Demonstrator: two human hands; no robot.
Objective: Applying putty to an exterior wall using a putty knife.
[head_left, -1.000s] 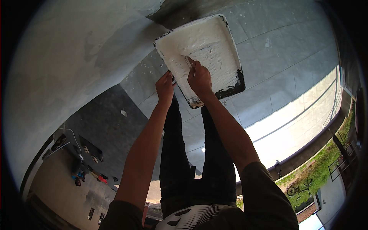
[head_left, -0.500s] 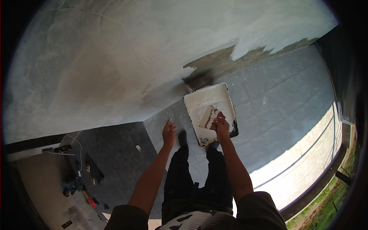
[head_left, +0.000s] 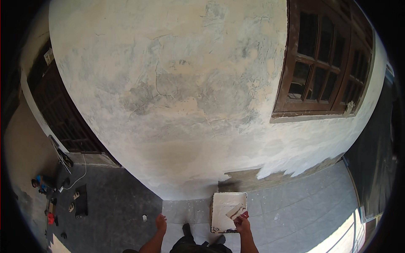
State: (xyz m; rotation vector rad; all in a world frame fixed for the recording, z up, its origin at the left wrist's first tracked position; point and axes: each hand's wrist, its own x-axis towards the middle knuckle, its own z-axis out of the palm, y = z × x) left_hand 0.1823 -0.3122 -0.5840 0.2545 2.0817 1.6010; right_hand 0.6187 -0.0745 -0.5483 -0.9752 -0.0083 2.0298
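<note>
My right hand (head_left: 242, 224) grips the reddish handle of a wide scraper (head_left: 235, 212), whose pale blade is smeared with white. It hovers over a rectangular tray (head_left: 212, 215) with dark, crusted edges, holding white paste (head_left: 221, 204). Whether the blade touches the paste cannot be told. Left of the tray, my left hand (head_left: 160, 222) hangs in the air with nothing visible in it, fingers loosely apart. Ahead stands a wall (head_left: 181, 130) in patchy white and grey, with a bare brownish strip (head_left: 247, 180) along its foot behind the tray.
A brown framed window (head_left: 314, 63) is set in the wall at the right. Grey sheeting (head_left: 291, 206) spotted with white covers the floor. On the left are a dark door (head_left: 63, 105), a white cable (head_left: 85, 166), sandals (head_left: 71, 206) and a small white scrap (head_left: 145, 218).
My view has tilted up, so the window and door now show and the tray and hands sit lower. The scraper stays in my right hand over the tray.
</note>
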